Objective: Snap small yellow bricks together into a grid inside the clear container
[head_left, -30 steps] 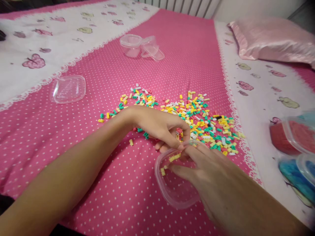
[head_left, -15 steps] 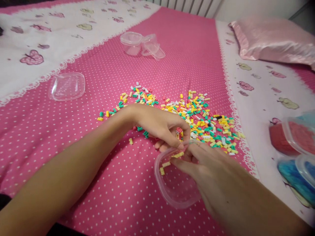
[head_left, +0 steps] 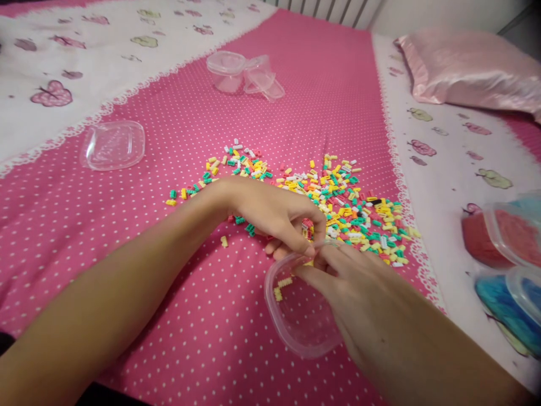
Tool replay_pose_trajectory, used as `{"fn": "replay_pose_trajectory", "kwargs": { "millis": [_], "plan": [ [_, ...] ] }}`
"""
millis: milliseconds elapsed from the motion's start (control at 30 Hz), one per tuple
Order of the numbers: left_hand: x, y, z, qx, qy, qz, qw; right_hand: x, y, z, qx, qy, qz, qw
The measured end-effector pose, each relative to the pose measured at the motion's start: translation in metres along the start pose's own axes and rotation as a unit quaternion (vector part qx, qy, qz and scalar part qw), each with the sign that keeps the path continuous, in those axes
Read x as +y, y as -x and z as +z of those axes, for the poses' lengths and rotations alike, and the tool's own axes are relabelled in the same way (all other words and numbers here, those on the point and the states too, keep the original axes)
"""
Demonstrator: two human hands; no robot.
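Observation:
A clear plastic container point(head_left: 302, 347) stands in front of me with a few pale yellow toy bricks point(head_left: 284, 282) inside. My left hand point(head_left: 281, 217) is closed in a curled pinch at the far rim, its thumb tip by the rim; what it holds is hidden. Against it, my right hand point(head_left: 350, 282) reaches over the container with thumb and fingers closed around a pale yellow toy brick, mostly covered. Behind both hands lies a loose pile of small toy bricks point(head_left: 338, 192) in yellow, green, white and red.
A clear lid point(head_left: 114, 146) lies at the left. More clear containers point(head_left: 228, 67) stand farther back. To the right are a tub with red contents point(head_left: 482, 239) and one with blue contents point(head_left: 501, 310). A pink pillow point(head_left: 469, 70) rests on the dotted bedspread point(head_left: 190, 338).
My right thumb has shifted slightly left and up, covering more of the pale yellow brick near the rim. My left hand and the container stay almost where they were.

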State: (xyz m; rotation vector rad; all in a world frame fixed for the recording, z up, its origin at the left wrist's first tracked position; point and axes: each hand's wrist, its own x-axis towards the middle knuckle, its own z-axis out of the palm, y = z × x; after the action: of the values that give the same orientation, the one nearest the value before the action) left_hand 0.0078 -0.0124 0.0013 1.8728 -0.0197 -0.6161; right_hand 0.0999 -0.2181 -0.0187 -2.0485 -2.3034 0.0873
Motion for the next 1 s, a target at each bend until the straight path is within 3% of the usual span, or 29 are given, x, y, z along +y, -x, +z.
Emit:
{"fn": "replay_pose_trajectory", "kwargs": {
  "millis": [300,567,1000],
  "plan": [
    [0.000,-0.001,0.000,-0.006,0.000,0.003,1.000,0.001,-0.005,0.001,0.011,0.007,-0.009,1.000],
    [0.003,0.001,-0.001,0.000,-0.013,-0.003,1.000,0.000,-0.001,-0.004,-0.031,-0.065,-0.015,0.997],
    [0.003,0.002,-0.001,-0.001,-0.007,-0.003,1.000,0.001,0.000,-0.008,-0.028,-0.092,-0.029,0.995]
  ]
}}
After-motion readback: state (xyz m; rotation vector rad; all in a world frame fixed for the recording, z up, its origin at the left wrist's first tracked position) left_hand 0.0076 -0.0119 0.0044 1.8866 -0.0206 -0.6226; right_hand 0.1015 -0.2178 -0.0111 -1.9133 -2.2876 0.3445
